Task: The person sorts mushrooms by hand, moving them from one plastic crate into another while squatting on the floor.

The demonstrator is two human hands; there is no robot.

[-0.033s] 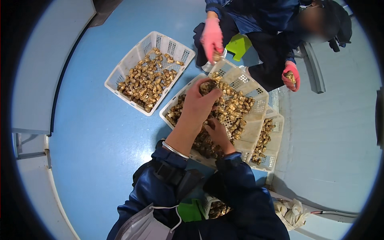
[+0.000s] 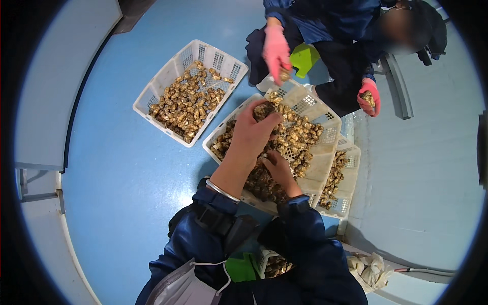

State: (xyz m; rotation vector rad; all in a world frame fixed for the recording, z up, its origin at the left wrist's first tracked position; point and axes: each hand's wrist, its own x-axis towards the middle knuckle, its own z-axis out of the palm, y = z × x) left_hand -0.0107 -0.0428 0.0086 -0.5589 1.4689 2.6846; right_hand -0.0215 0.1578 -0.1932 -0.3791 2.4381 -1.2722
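My left hand (image 2: pixel 249 129) is closed around a dark brown mottled lump (image 2: pixel 263 111), held over a white plastic crate. Just below it, among darker lumps, my right hand (image 2: pixel 279 173) has its fingers curled together; what they hold, if anything, is hidden. The near white crate (image 2: pixel 211 145) has darker brown lumps (image 2: pixel 264 185) under my hands. Against its far right side, another white crate (image 2: pixel 328 137) contains golden-brown mottled lumps (image 2: pixel 307 133). Their exact kind is not clear.
Another white crate (image 2: pixel 145 109) of lumps stands at left on the blue floor (image 2: pixel 127 188). A further crate (image 2: pixel 351 178) sits by the right wall. Opposite, a co-worker's pink-gloved hands (image 2: pixel 276 51) hold lumps. A pale crumpled bag (image 2: pixel 373 272) lies lower right.
The co-worker's glove at the far edge of the crates has shifted slightly right and nearer. My right hand has moved a little right; my left hand stays put.
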